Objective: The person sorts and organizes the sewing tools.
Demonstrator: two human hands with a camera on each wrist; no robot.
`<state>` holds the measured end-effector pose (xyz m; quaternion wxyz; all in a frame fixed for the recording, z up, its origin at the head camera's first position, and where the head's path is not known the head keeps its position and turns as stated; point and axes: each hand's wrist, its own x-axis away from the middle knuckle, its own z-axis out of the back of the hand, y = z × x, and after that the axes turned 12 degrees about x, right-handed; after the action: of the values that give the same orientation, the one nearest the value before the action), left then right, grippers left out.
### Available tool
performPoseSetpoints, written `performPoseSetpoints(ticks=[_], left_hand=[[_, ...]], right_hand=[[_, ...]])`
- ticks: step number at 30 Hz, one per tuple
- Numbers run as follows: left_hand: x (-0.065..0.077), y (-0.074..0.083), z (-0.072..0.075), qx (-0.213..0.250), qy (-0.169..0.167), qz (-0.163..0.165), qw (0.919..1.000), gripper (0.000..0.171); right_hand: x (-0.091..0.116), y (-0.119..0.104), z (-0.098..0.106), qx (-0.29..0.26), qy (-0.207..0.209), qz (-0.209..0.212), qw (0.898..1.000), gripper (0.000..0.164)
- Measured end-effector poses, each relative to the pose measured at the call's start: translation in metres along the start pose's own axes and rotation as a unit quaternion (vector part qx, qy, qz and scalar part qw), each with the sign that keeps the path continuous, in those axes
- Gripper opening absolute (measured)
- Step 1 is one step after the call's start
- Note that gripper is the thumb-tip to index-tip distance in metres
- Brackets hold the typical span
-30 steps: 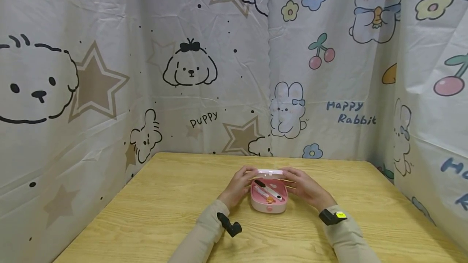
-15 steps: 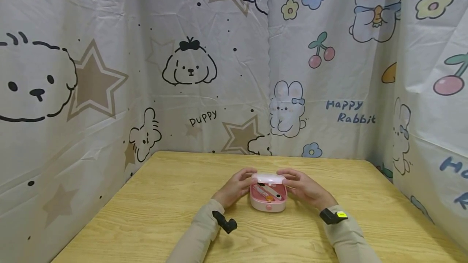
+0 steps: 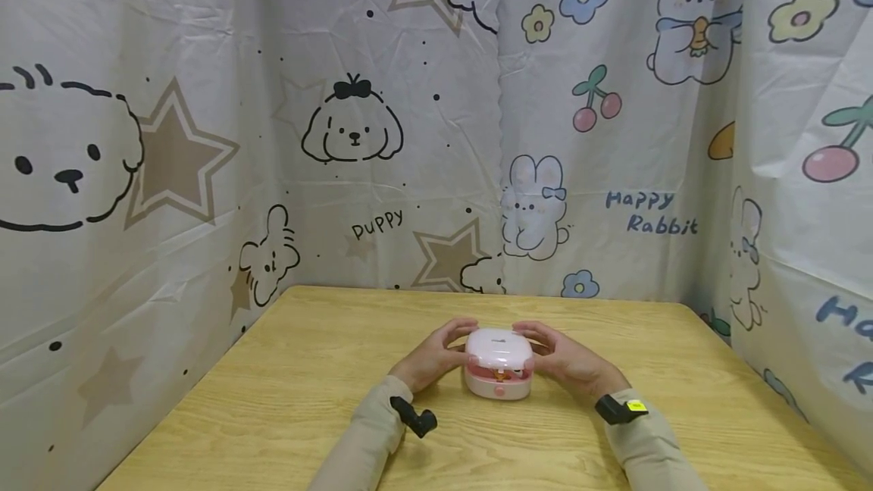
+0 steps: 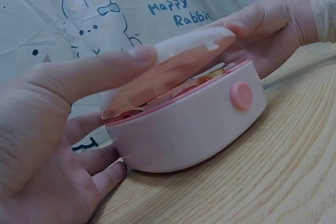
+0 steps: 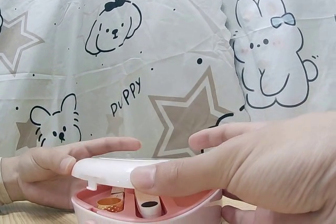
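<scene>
A small white and pink case (image 3: 483, 388) stands on the table, with a round pink button (image 4: 242, 96) at its front. Its white lid (image 3: 500, 347) is tilted low over it, a gap showing along the front. My left hand (image 3: 431, 358) holds the lid's left side, thumb on the front edge; its lower fingers reach the case's side in the left wrist view. Opposite, my right hand (image 3: 576, 364) holds the lid with its thumb on the edge. Inside, an orange patterned piece (image 5: 110, 203) and a white stick with a black oval (image 5: 149, 206) show; other contents are hidden.
The wood-grain table (image 3: 341, 370) extends around the case. Behind and to both sides hang cartoon-printed curtains (image 3: 436, 127). Black wrist devices (image 3: 413, 417) are strapped over the beige sleeves (image 3: 358, 442).
The lid has swung down from nearly upright to low over the case, hiding most of its contents in the head view. Both hands have come forward and down with it.
</scene>
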<state>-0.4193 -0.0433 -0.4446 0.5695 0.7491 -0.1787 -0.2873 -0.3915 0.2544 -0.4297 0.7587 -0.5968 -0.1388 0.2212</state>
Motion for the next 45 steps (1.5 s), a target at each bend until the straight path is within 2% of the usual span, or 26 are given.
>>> performPoseSetpoints(ticks=[7,12,19,28,45], left_hand=[[0.0006,0.0036,0.0019,-0.013,-0.016,0.005,0.9998,0.074],[-0.0005,0.0026,0.0025,-0.014,-0.026,0.002,0.9996,0.075],[-0.0021,0.0017,0.003,-0.015,-0.021,0.007,0.9996,0.078],[-0.0009,0.0005,0.0042,-0.04,-0.019,0.039,0.9983,0.082],[0.0019,-0.0003,0.0038,-0.041,-0.024,0.041,0.998,0.083]], right_hand=[[-0.0019,0.0013,-0.0004,0.022,-0.01,0.007,1.0,0.081],[-0.0021,0.0025,-0.0003,0.032,-0.008,0.007,0.999,0.081],[-0.0012,0.0018,-0.0003,0.041,0.0,-0.009,0.999,0.077],[-0.0027,0.0029,0.0009,0.056,-0.02,0.002,0.998,0.08],[0.0004,0.0034,-0.0003,0.064,-0.026,0.004,0.998,0.081]])
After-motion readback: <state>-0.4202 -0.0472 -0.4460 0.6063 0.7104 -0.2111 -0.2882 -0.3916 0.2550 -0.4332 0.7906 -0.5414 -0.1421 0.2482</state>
